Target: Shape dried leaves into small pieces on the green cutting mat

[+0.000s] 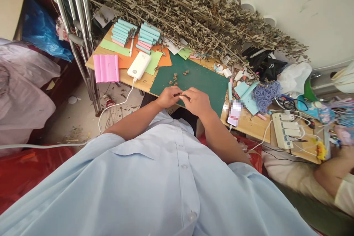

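Observation:
Over the near edge of a dark green mat [206, 75], my left hand [169, 96] and my right hand [196, 101] meet with fingertips pinched together. Between them is a small dark brown strand of dried leaves [180, 94], partly hidden by the fingers. Just beyond my hands, several crumpled dried leaf clumps [175, 76] lie loose on the mat. A white power bank [139, 65] with a cable sits left of the mat, and a folded pink paper [106, 68] lies beside it. To the right is a phone [234, 113], its screen lit.
Dried leafy stalks [193, 11] are heaped along the back. Stacked blue rolls [149, 33] stand at the table's far left, near metal crutches [76, 25]. On the right are blue-purple yarn [267, 96], a power strip [282, 132] with cables, and another person's arm [332, 171].

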Tool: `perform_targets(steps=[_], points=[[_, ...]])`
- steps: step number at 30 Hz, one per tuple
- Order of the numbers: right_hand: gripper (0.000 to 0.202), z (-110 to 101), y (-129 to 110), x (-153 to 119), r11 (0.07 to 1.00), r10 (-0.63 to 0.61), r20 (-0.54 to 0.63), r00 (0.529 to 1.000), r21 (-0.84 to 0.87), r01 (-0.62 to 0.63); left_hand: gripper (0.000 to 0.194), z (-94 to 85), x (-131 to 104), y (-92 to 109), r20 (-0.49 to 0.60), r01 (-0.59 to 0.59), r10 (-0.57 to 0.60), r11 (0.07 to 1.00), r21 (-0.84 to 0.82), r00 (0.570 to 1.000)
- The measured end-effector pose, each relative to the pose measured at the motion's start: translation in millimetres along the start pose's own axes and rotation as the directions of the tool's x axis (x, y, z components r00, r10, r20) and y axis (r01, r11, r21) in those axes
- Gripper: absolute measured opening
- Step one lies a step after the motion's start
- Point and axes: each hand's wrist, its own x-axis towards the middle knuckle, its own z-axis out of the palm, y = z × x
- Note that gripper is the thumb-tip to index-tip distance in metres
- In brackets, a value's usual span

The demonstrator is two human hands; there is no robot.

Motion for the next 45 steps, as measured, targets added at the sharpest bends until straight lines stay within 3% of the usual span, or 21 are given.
perform_targets(steps=[6, 12, 19, 26, 31, 36, 38, 45], points=[[0.02, -10, -6, 12, 0.999, 0.001, 0.078, 0.997, -0.047, 0.003, 0.049, -1.2, 1, 3, -0.005, -0.009, 0.009, 1.0, -0.002, 1.0], [0.023, -9, 4, 5, 0.994, -0.007, -0.053, 0.999, 0.109, 0.013, 0.044, 0.3, 1, -1, -0.006, 0.024, -0.025, 0.999, -0.021, 1.0], [0.022, 17, 25, -6, 0.926, 0.073, -0.183, 0.98, 0.378, 0.002, 0.041, 1.8, 1, -5, -0.013, 0.042, -0.042, 0.999, -0.008, 0.999], [0.017, 32, 13, -3, 0.893, 0.114, -0.226, 0.967, 0.45, 0.0, 0.042, -0.8, 2, 0, 0.012, 0.038, -0.038, 0.999, 0.004, 0.999], [0.011, 27, 13, 8, 0.897, 0.202, -0.122, 0.972, 0.421, -0.134, 0.044, -0.5, 2, 1, 0.011, 0.034, -0.034, 0.999, -0.012, 0.999], [0.015, 25, 18, 24, 0.736, 0.293, 0.108, 0.95, 0.608, -0.296, 0.044, -1.5, 3, 3, 0.013, 0.039, -0.039, 0.999, -0.019, 0.999], [0.016, 22, 17, 24, 0.701, 0.296, 0.134, 0.946, 0.643, -0.31, 0.043, -1.6, 3, 4, 0.015, 0.044, -0.044, 0.999, -0.029, 0.999], [0.018, 21, 6, -2, 0.861, 0.197, -0.143, 0.97, 0.498, -0.101, 0.037, -0.8, 0, 0, 0.021, 0.047, -0.046, 0.999, -0.028, 0.999]])
